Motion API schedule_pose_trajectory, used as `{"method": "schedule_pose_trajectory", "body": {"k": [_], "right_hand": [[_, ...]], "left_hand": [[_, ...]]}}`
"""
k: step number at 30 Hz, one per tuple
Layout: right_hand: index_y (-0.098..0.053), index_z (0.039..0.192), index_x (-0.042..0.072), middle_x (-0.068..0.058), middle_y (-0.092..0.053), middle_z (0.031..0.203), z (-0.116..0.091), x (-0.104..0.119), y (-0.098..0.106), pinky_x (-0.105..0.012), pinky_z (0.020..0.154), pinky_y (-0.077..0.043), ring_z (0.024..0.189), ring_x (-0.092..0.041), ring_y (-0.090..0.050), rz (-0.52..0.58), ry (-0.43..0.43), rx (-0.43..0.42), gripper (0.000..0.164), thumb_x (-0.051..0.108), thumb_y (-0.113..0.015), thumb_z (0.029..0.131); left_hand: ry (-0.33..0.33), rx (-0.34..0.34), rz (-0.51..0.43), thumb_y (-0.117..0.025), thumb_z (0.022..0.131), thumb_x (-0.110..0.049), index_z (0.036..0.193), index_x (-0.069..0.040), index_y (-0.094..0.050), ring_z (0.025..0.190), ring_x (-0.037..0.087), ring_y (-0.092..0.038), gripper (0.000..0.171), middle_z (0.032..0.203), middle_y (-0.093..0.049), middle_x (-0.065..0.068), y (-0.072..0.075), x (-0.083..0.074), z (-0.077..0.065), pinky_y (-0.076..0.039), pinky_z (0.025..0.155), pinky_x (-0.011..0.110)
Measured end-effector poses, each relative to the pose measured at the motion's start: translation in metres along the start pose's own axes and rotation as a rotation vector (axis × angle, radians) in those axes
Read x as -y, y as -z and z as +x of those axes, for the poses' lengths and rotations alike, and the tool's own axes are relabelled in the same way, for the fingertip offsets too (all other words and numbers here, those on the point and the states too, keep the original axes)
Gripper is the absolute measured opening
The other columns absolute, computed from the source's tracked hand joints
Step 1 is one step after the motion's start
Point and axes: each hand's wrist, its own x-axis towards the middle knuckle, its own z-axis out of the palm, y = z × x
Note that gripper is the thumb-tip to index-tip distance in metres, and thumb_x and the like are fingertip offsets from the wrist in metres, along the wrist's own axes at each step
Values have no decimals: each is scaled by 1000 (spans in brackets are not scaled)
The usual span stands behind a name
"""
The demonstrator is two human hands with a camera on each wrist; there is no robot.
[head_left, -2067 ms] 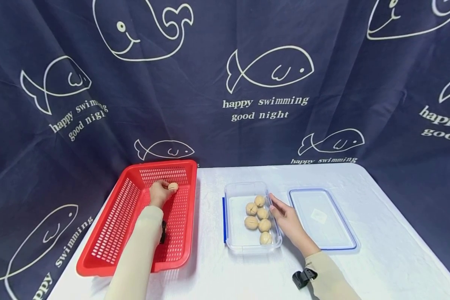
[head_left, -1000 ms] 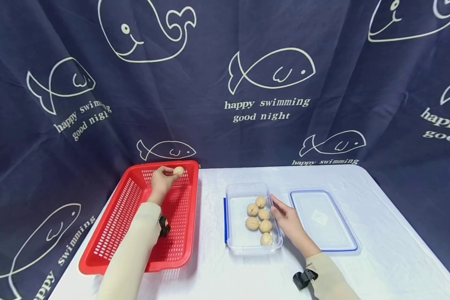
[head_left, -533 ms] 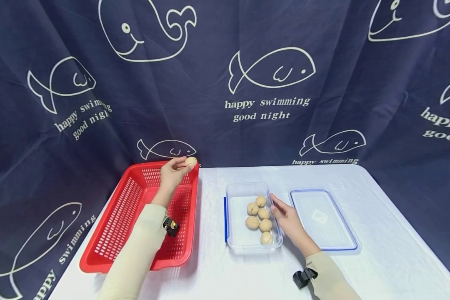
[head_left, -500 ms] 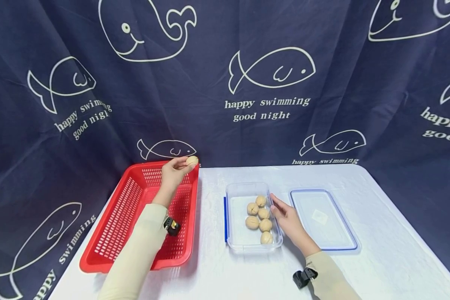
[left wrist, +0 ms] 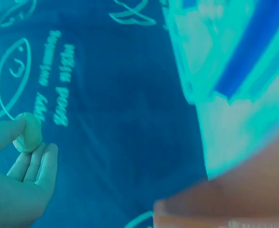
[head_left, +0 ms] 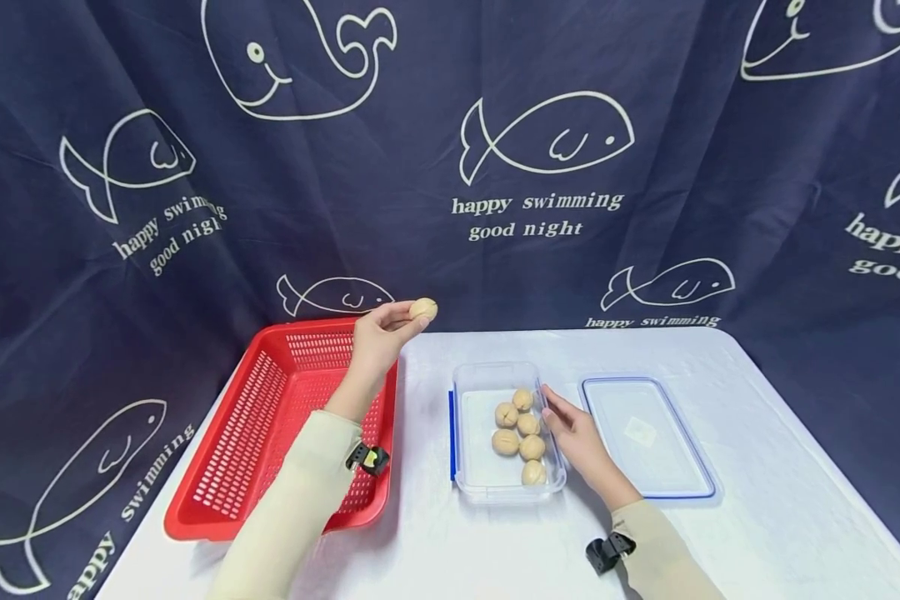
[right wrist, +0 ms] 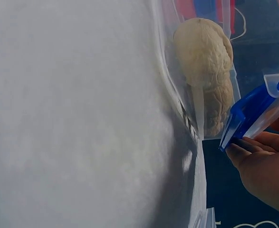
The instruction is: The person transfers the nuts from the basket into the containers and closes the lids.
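Note:
My left hand (head_left: 377, 343) pinches a pale tan walnut (head_left: 423, 309) between thumb and fingertips, held up past the back right corner of the red basket (head_left: 386, 392). In the left wrist view the walnut (left wrist: 31, 135) shows against the dark cloth. Several more walnuts (head_left: 531, 447) lie in the right half of a clear plastic container (head_left: 474, 458). At that container's right wall is my right hand (head_left: 581, 446). The right wrist view shows its fingers on one side of a hanging blue-edged latch flap (right wrist: 253, 111), with the thumb partly hidden behind it.
A clear lid with a blue seal (head_left: 648, 462) lies flat on the white-covered table (head_left: 765, 483), right of the container. Behind the table hangs a dark blue cloth (head_left: 420, 167) printed with fish. Another blue latch (head_left: 452, 435) runs along the container's left side.
My left hand has lifted the walnut out of the red basket and carried it right, past the basket's back right corner. The right hand has stayed at the container.

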Motion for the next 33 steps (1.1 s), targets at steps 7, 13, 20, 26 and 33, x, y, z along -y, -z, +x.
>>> {"method": "schedule_pose_trajectory", "body": {"k": [7,13,20,26,33], "right_hand": [[-39,144,2,-18,-37,148,-1,0,1,-34,108,-32,135,-34,-38,2,-9,5,46,8,-49,100],[-39,144,2,-18,-37,148,-1,2,1,-32,109,-31,135,-33,-38,10,-10,10,46,9,-49,100],[-39,145,2,-18,-37,148,-1,2,1,-32,109,-31,135,-33,-38,11,-7,14,46,10,-49,100],[-40,144,2,-19,-37,148,-1,1,1,-33,108,-31,135,-33,-38,13,-3,9,46,9,-49,100],[-40,143,2,-18,-38,147,-1,-1,1,-33,108,-31,135,-33,-39,2,6,1,45,10,-50,100]], "left_hand": [[-16,22,-68,-78,78,-1,108,4,-69,82,9,-66,31,99,-72,14,-23,-14,-24,-54,76,20],[5,75,-109,-75,80,0,108,6,-68,87,14,-67,30,103,-71,17,-42,-19,-48,-55,81,24],[80,165,-79,-74,82,-3,110,7,-65,90,17,-68,31,105,-69,18,-57,-7,-71,-55,81,26],[124,227,-18,-72,83,-1,111,8,-64,91,24,-68,30,102,-69,19,-67,16,-86,-55,80,27],[162,287,28,-69,82,7,107,12,-61,81,16,-64,27,92,-66,15,-76,46,-101,-53,69,20]]}}
